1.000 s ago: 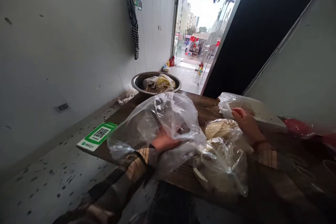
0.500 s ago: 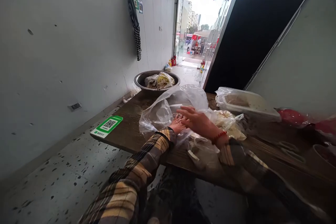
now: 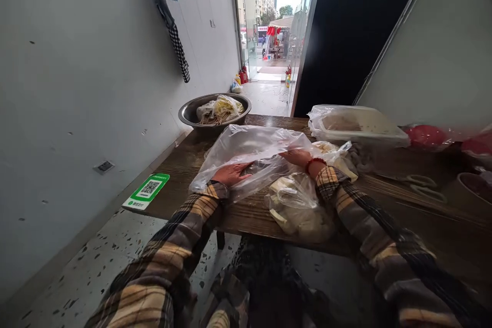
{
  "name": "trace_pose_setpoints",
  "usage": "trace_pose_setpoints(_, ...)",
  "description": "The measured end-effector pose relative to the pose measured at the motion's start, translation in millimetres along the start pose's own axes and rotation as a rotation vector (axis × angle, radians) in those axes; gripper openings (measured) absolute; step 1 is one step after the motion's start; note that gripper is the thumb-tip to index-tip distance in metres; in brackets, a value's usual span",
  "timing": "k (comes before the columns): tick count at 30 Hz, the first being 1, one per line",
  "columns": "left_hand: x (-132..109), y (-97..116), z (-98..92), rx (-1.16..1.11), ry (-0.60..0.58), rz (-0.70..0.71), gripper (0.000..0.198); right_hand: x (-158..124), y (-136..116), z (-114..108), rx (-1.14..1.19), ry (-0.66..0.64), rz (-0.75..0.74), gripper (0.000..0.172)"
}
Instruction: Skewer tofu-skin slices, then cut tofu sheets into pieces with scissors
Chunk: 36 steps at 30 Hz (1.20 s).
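A large clear plastic bag (image 3: 257, 141) lies spread and crumpled on the dark wooden table (image 3: 184, 169). At its near left part, my left hand (image 3: 229, 174) touches the film with fingers stretched and the thumb apart. My right hand (image 3: 296, 156), with a red bead bracelet (image 3: 315, 162) on the wrist, reaches into the folds from the right. Its fingers point left, and the film partly covers their tips. Just below the right hand sits a tied clear bag of pale pieces (image 3: 298, 210). Another bag of pale food (image 3: 338, 159) lies beside the right wrist.
A metal basin (image 3: 184, 113) with bagged skewers stands at the far left corner. A plastic-covered white tub (image 3: 369, 123) is at the back right, near red bags (image 3: 426, 136). Scissors (image 3: 423, 187) lie to the right. A green QR-code card (image 3: 148, 190) lies at the left edge.
My hands have moved apart, the left one leftward and the right one rightward, from where they overlapped. The bag has sunk lower and spread wider. The view has shifted slightly.
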State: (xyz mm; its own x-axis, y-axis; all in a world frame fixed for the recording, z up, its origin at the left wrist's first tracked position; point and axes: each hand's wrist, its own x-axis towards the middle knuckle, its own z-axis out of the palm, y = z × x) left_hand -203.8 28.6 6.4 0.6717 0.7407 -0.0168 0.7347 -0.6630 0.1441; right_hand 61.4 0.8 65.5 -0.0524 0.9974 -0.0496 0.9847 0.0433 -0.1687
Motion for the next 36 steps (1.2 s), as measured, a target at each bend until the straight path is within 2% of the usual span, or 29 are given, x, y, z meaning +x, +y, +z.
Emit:
trace_pose_setpoints(3, 7, -5, 0.1, 0.071, 0.042, 0.039, 0.059, -31, 10, -27, 0.115, -0.019, -0.218, 0.041)
trace_pose_setpoints(5, 10, -7, -0.6, 0.105, 0.067, 0.049, 0.056, -63, 20, -47, 0.329, -0.033, -0.455, 0.040)
trace_pose_setpoints(6, 12, -8, -2.5, 0.103, 0.060, 0.044, 0.054, -81, 26, -55, 0.424, -0.031, -0.512, 0.039)
trace_pose_setpoints(7, 12, -7, -5.8, 0.090, 0.047, 0.039, 0.053, -99, 32, -61, 0.493, -0.001, -0.533, 0.039)
trace_pose_setpoints(9, 11, 0, -17.9, 0.038, 0.061, 0.034, 0.047, -135, 41, -65, 0.551, 0.131, -0.474, 0.037)
trace_pose_setpoints(12, -5, 31, -45.1, -0.074, 0.252, 0.043, 0.041, -179, 49, -46, 0.596, 0.307, -0.317, 0.033)
trace_pose_setpoints(15, -33, 86, -63.3, -0.195, 0.509, 0.082, 0.037, -203, 47, -3, 0.633, 0.372, -0.246, 0.028)
trace_pose_setpoints(17, -50, 128, -60.1, -0.264, 0.570, 0.102, 0.031, -209, 41, 27, 0.652, 0.435, -0.227, 0.028)
trace_pose_setpoints(19, -59, 166, -45.1, -0.309, 0.532, 0.161, 0.026, -209, 33, 49, 0.677, 0.510, -0.182, 0.026)
trace_pose_setpoints(21, -61, 194, -25.0, -0.313, 0.475, 0.220, 0.022, -205, 27, 62, 0.708, 0.587, -0.118, 0.019)
trace_pose_setpoints(23, -56, 212, -7.4, -0.295, 0.440, 0.221, 0.019, -201, 23, 68, 0.740, 0.652, -0.070, 0.012)
trace_pose_setpoints(27, -42, 222, 7.4, -0.255, 0.428, 0.124, 0.019, -196, 24, 72, 0.792, 0.701, -0.074, 0.012)
trace_pose_setpoints(32, -32, 220, 13.1, -0.257, 0.424, 0.215, 0.024, -191, 30, 85, 0.857, 0.702, -0.118, 0.013)
trace_pose_setpoints(36, -25, 216, 22.2, -0.340, 0.463, 0.211, 0.020, -191, 29, 92, 0.930, 0.757, -0.087, 0.013)
